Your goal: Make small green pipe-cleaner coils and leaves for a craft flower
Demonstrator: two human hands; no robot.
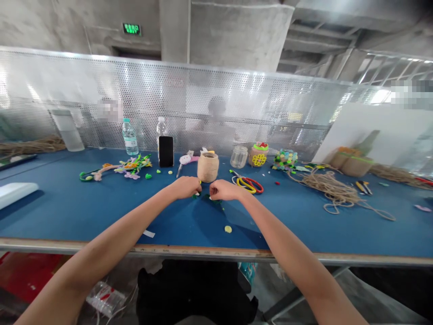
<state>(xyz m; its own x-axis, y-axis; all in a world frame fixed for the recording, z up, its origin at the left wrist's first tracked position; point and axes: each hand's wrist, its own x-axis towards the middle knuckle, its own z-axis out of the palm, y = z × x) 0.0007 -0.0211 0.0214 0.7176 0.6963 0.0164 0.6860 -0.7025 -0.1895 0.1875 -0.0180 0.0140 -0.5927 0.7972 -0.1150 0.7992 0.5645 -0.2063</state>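
Two bare hands meet near the middle of the blue worktop point(111, 207), a small gap between them. The left hand point(188, 187) has its fingers drawn together in a pinch, and the right hand point(223, 190) is likewise closed, fingers curled; each grips dark green material point(217, 200) at the fingertips, low over the worktop. That material is thin and mostly hidden by the fingers, so whether it is one piece or two cannot be told.

Four jars stand beyond the hands. Nearest, just behind them, is one tan jar point(207, 168), upright, rounded, with a fibrous-looking surface and an open mouth; its dark inside cannot be made out. To its right, in a row, come one clear glass jar point(239, 157), see-through and upright; one flower jar point(259, 155), with a yellow flower on its front, a green rim and red bits at the top; and one jar covered in green and pale dots point(286, 159).

Two plastic bottles stand at the back left: one teal-capped bottle point(130, 138) and one white-capped bottle point(161, 125), partly behind one phone point(166, 151). One pale yellow disc point(228, 229) lies near the front edge.
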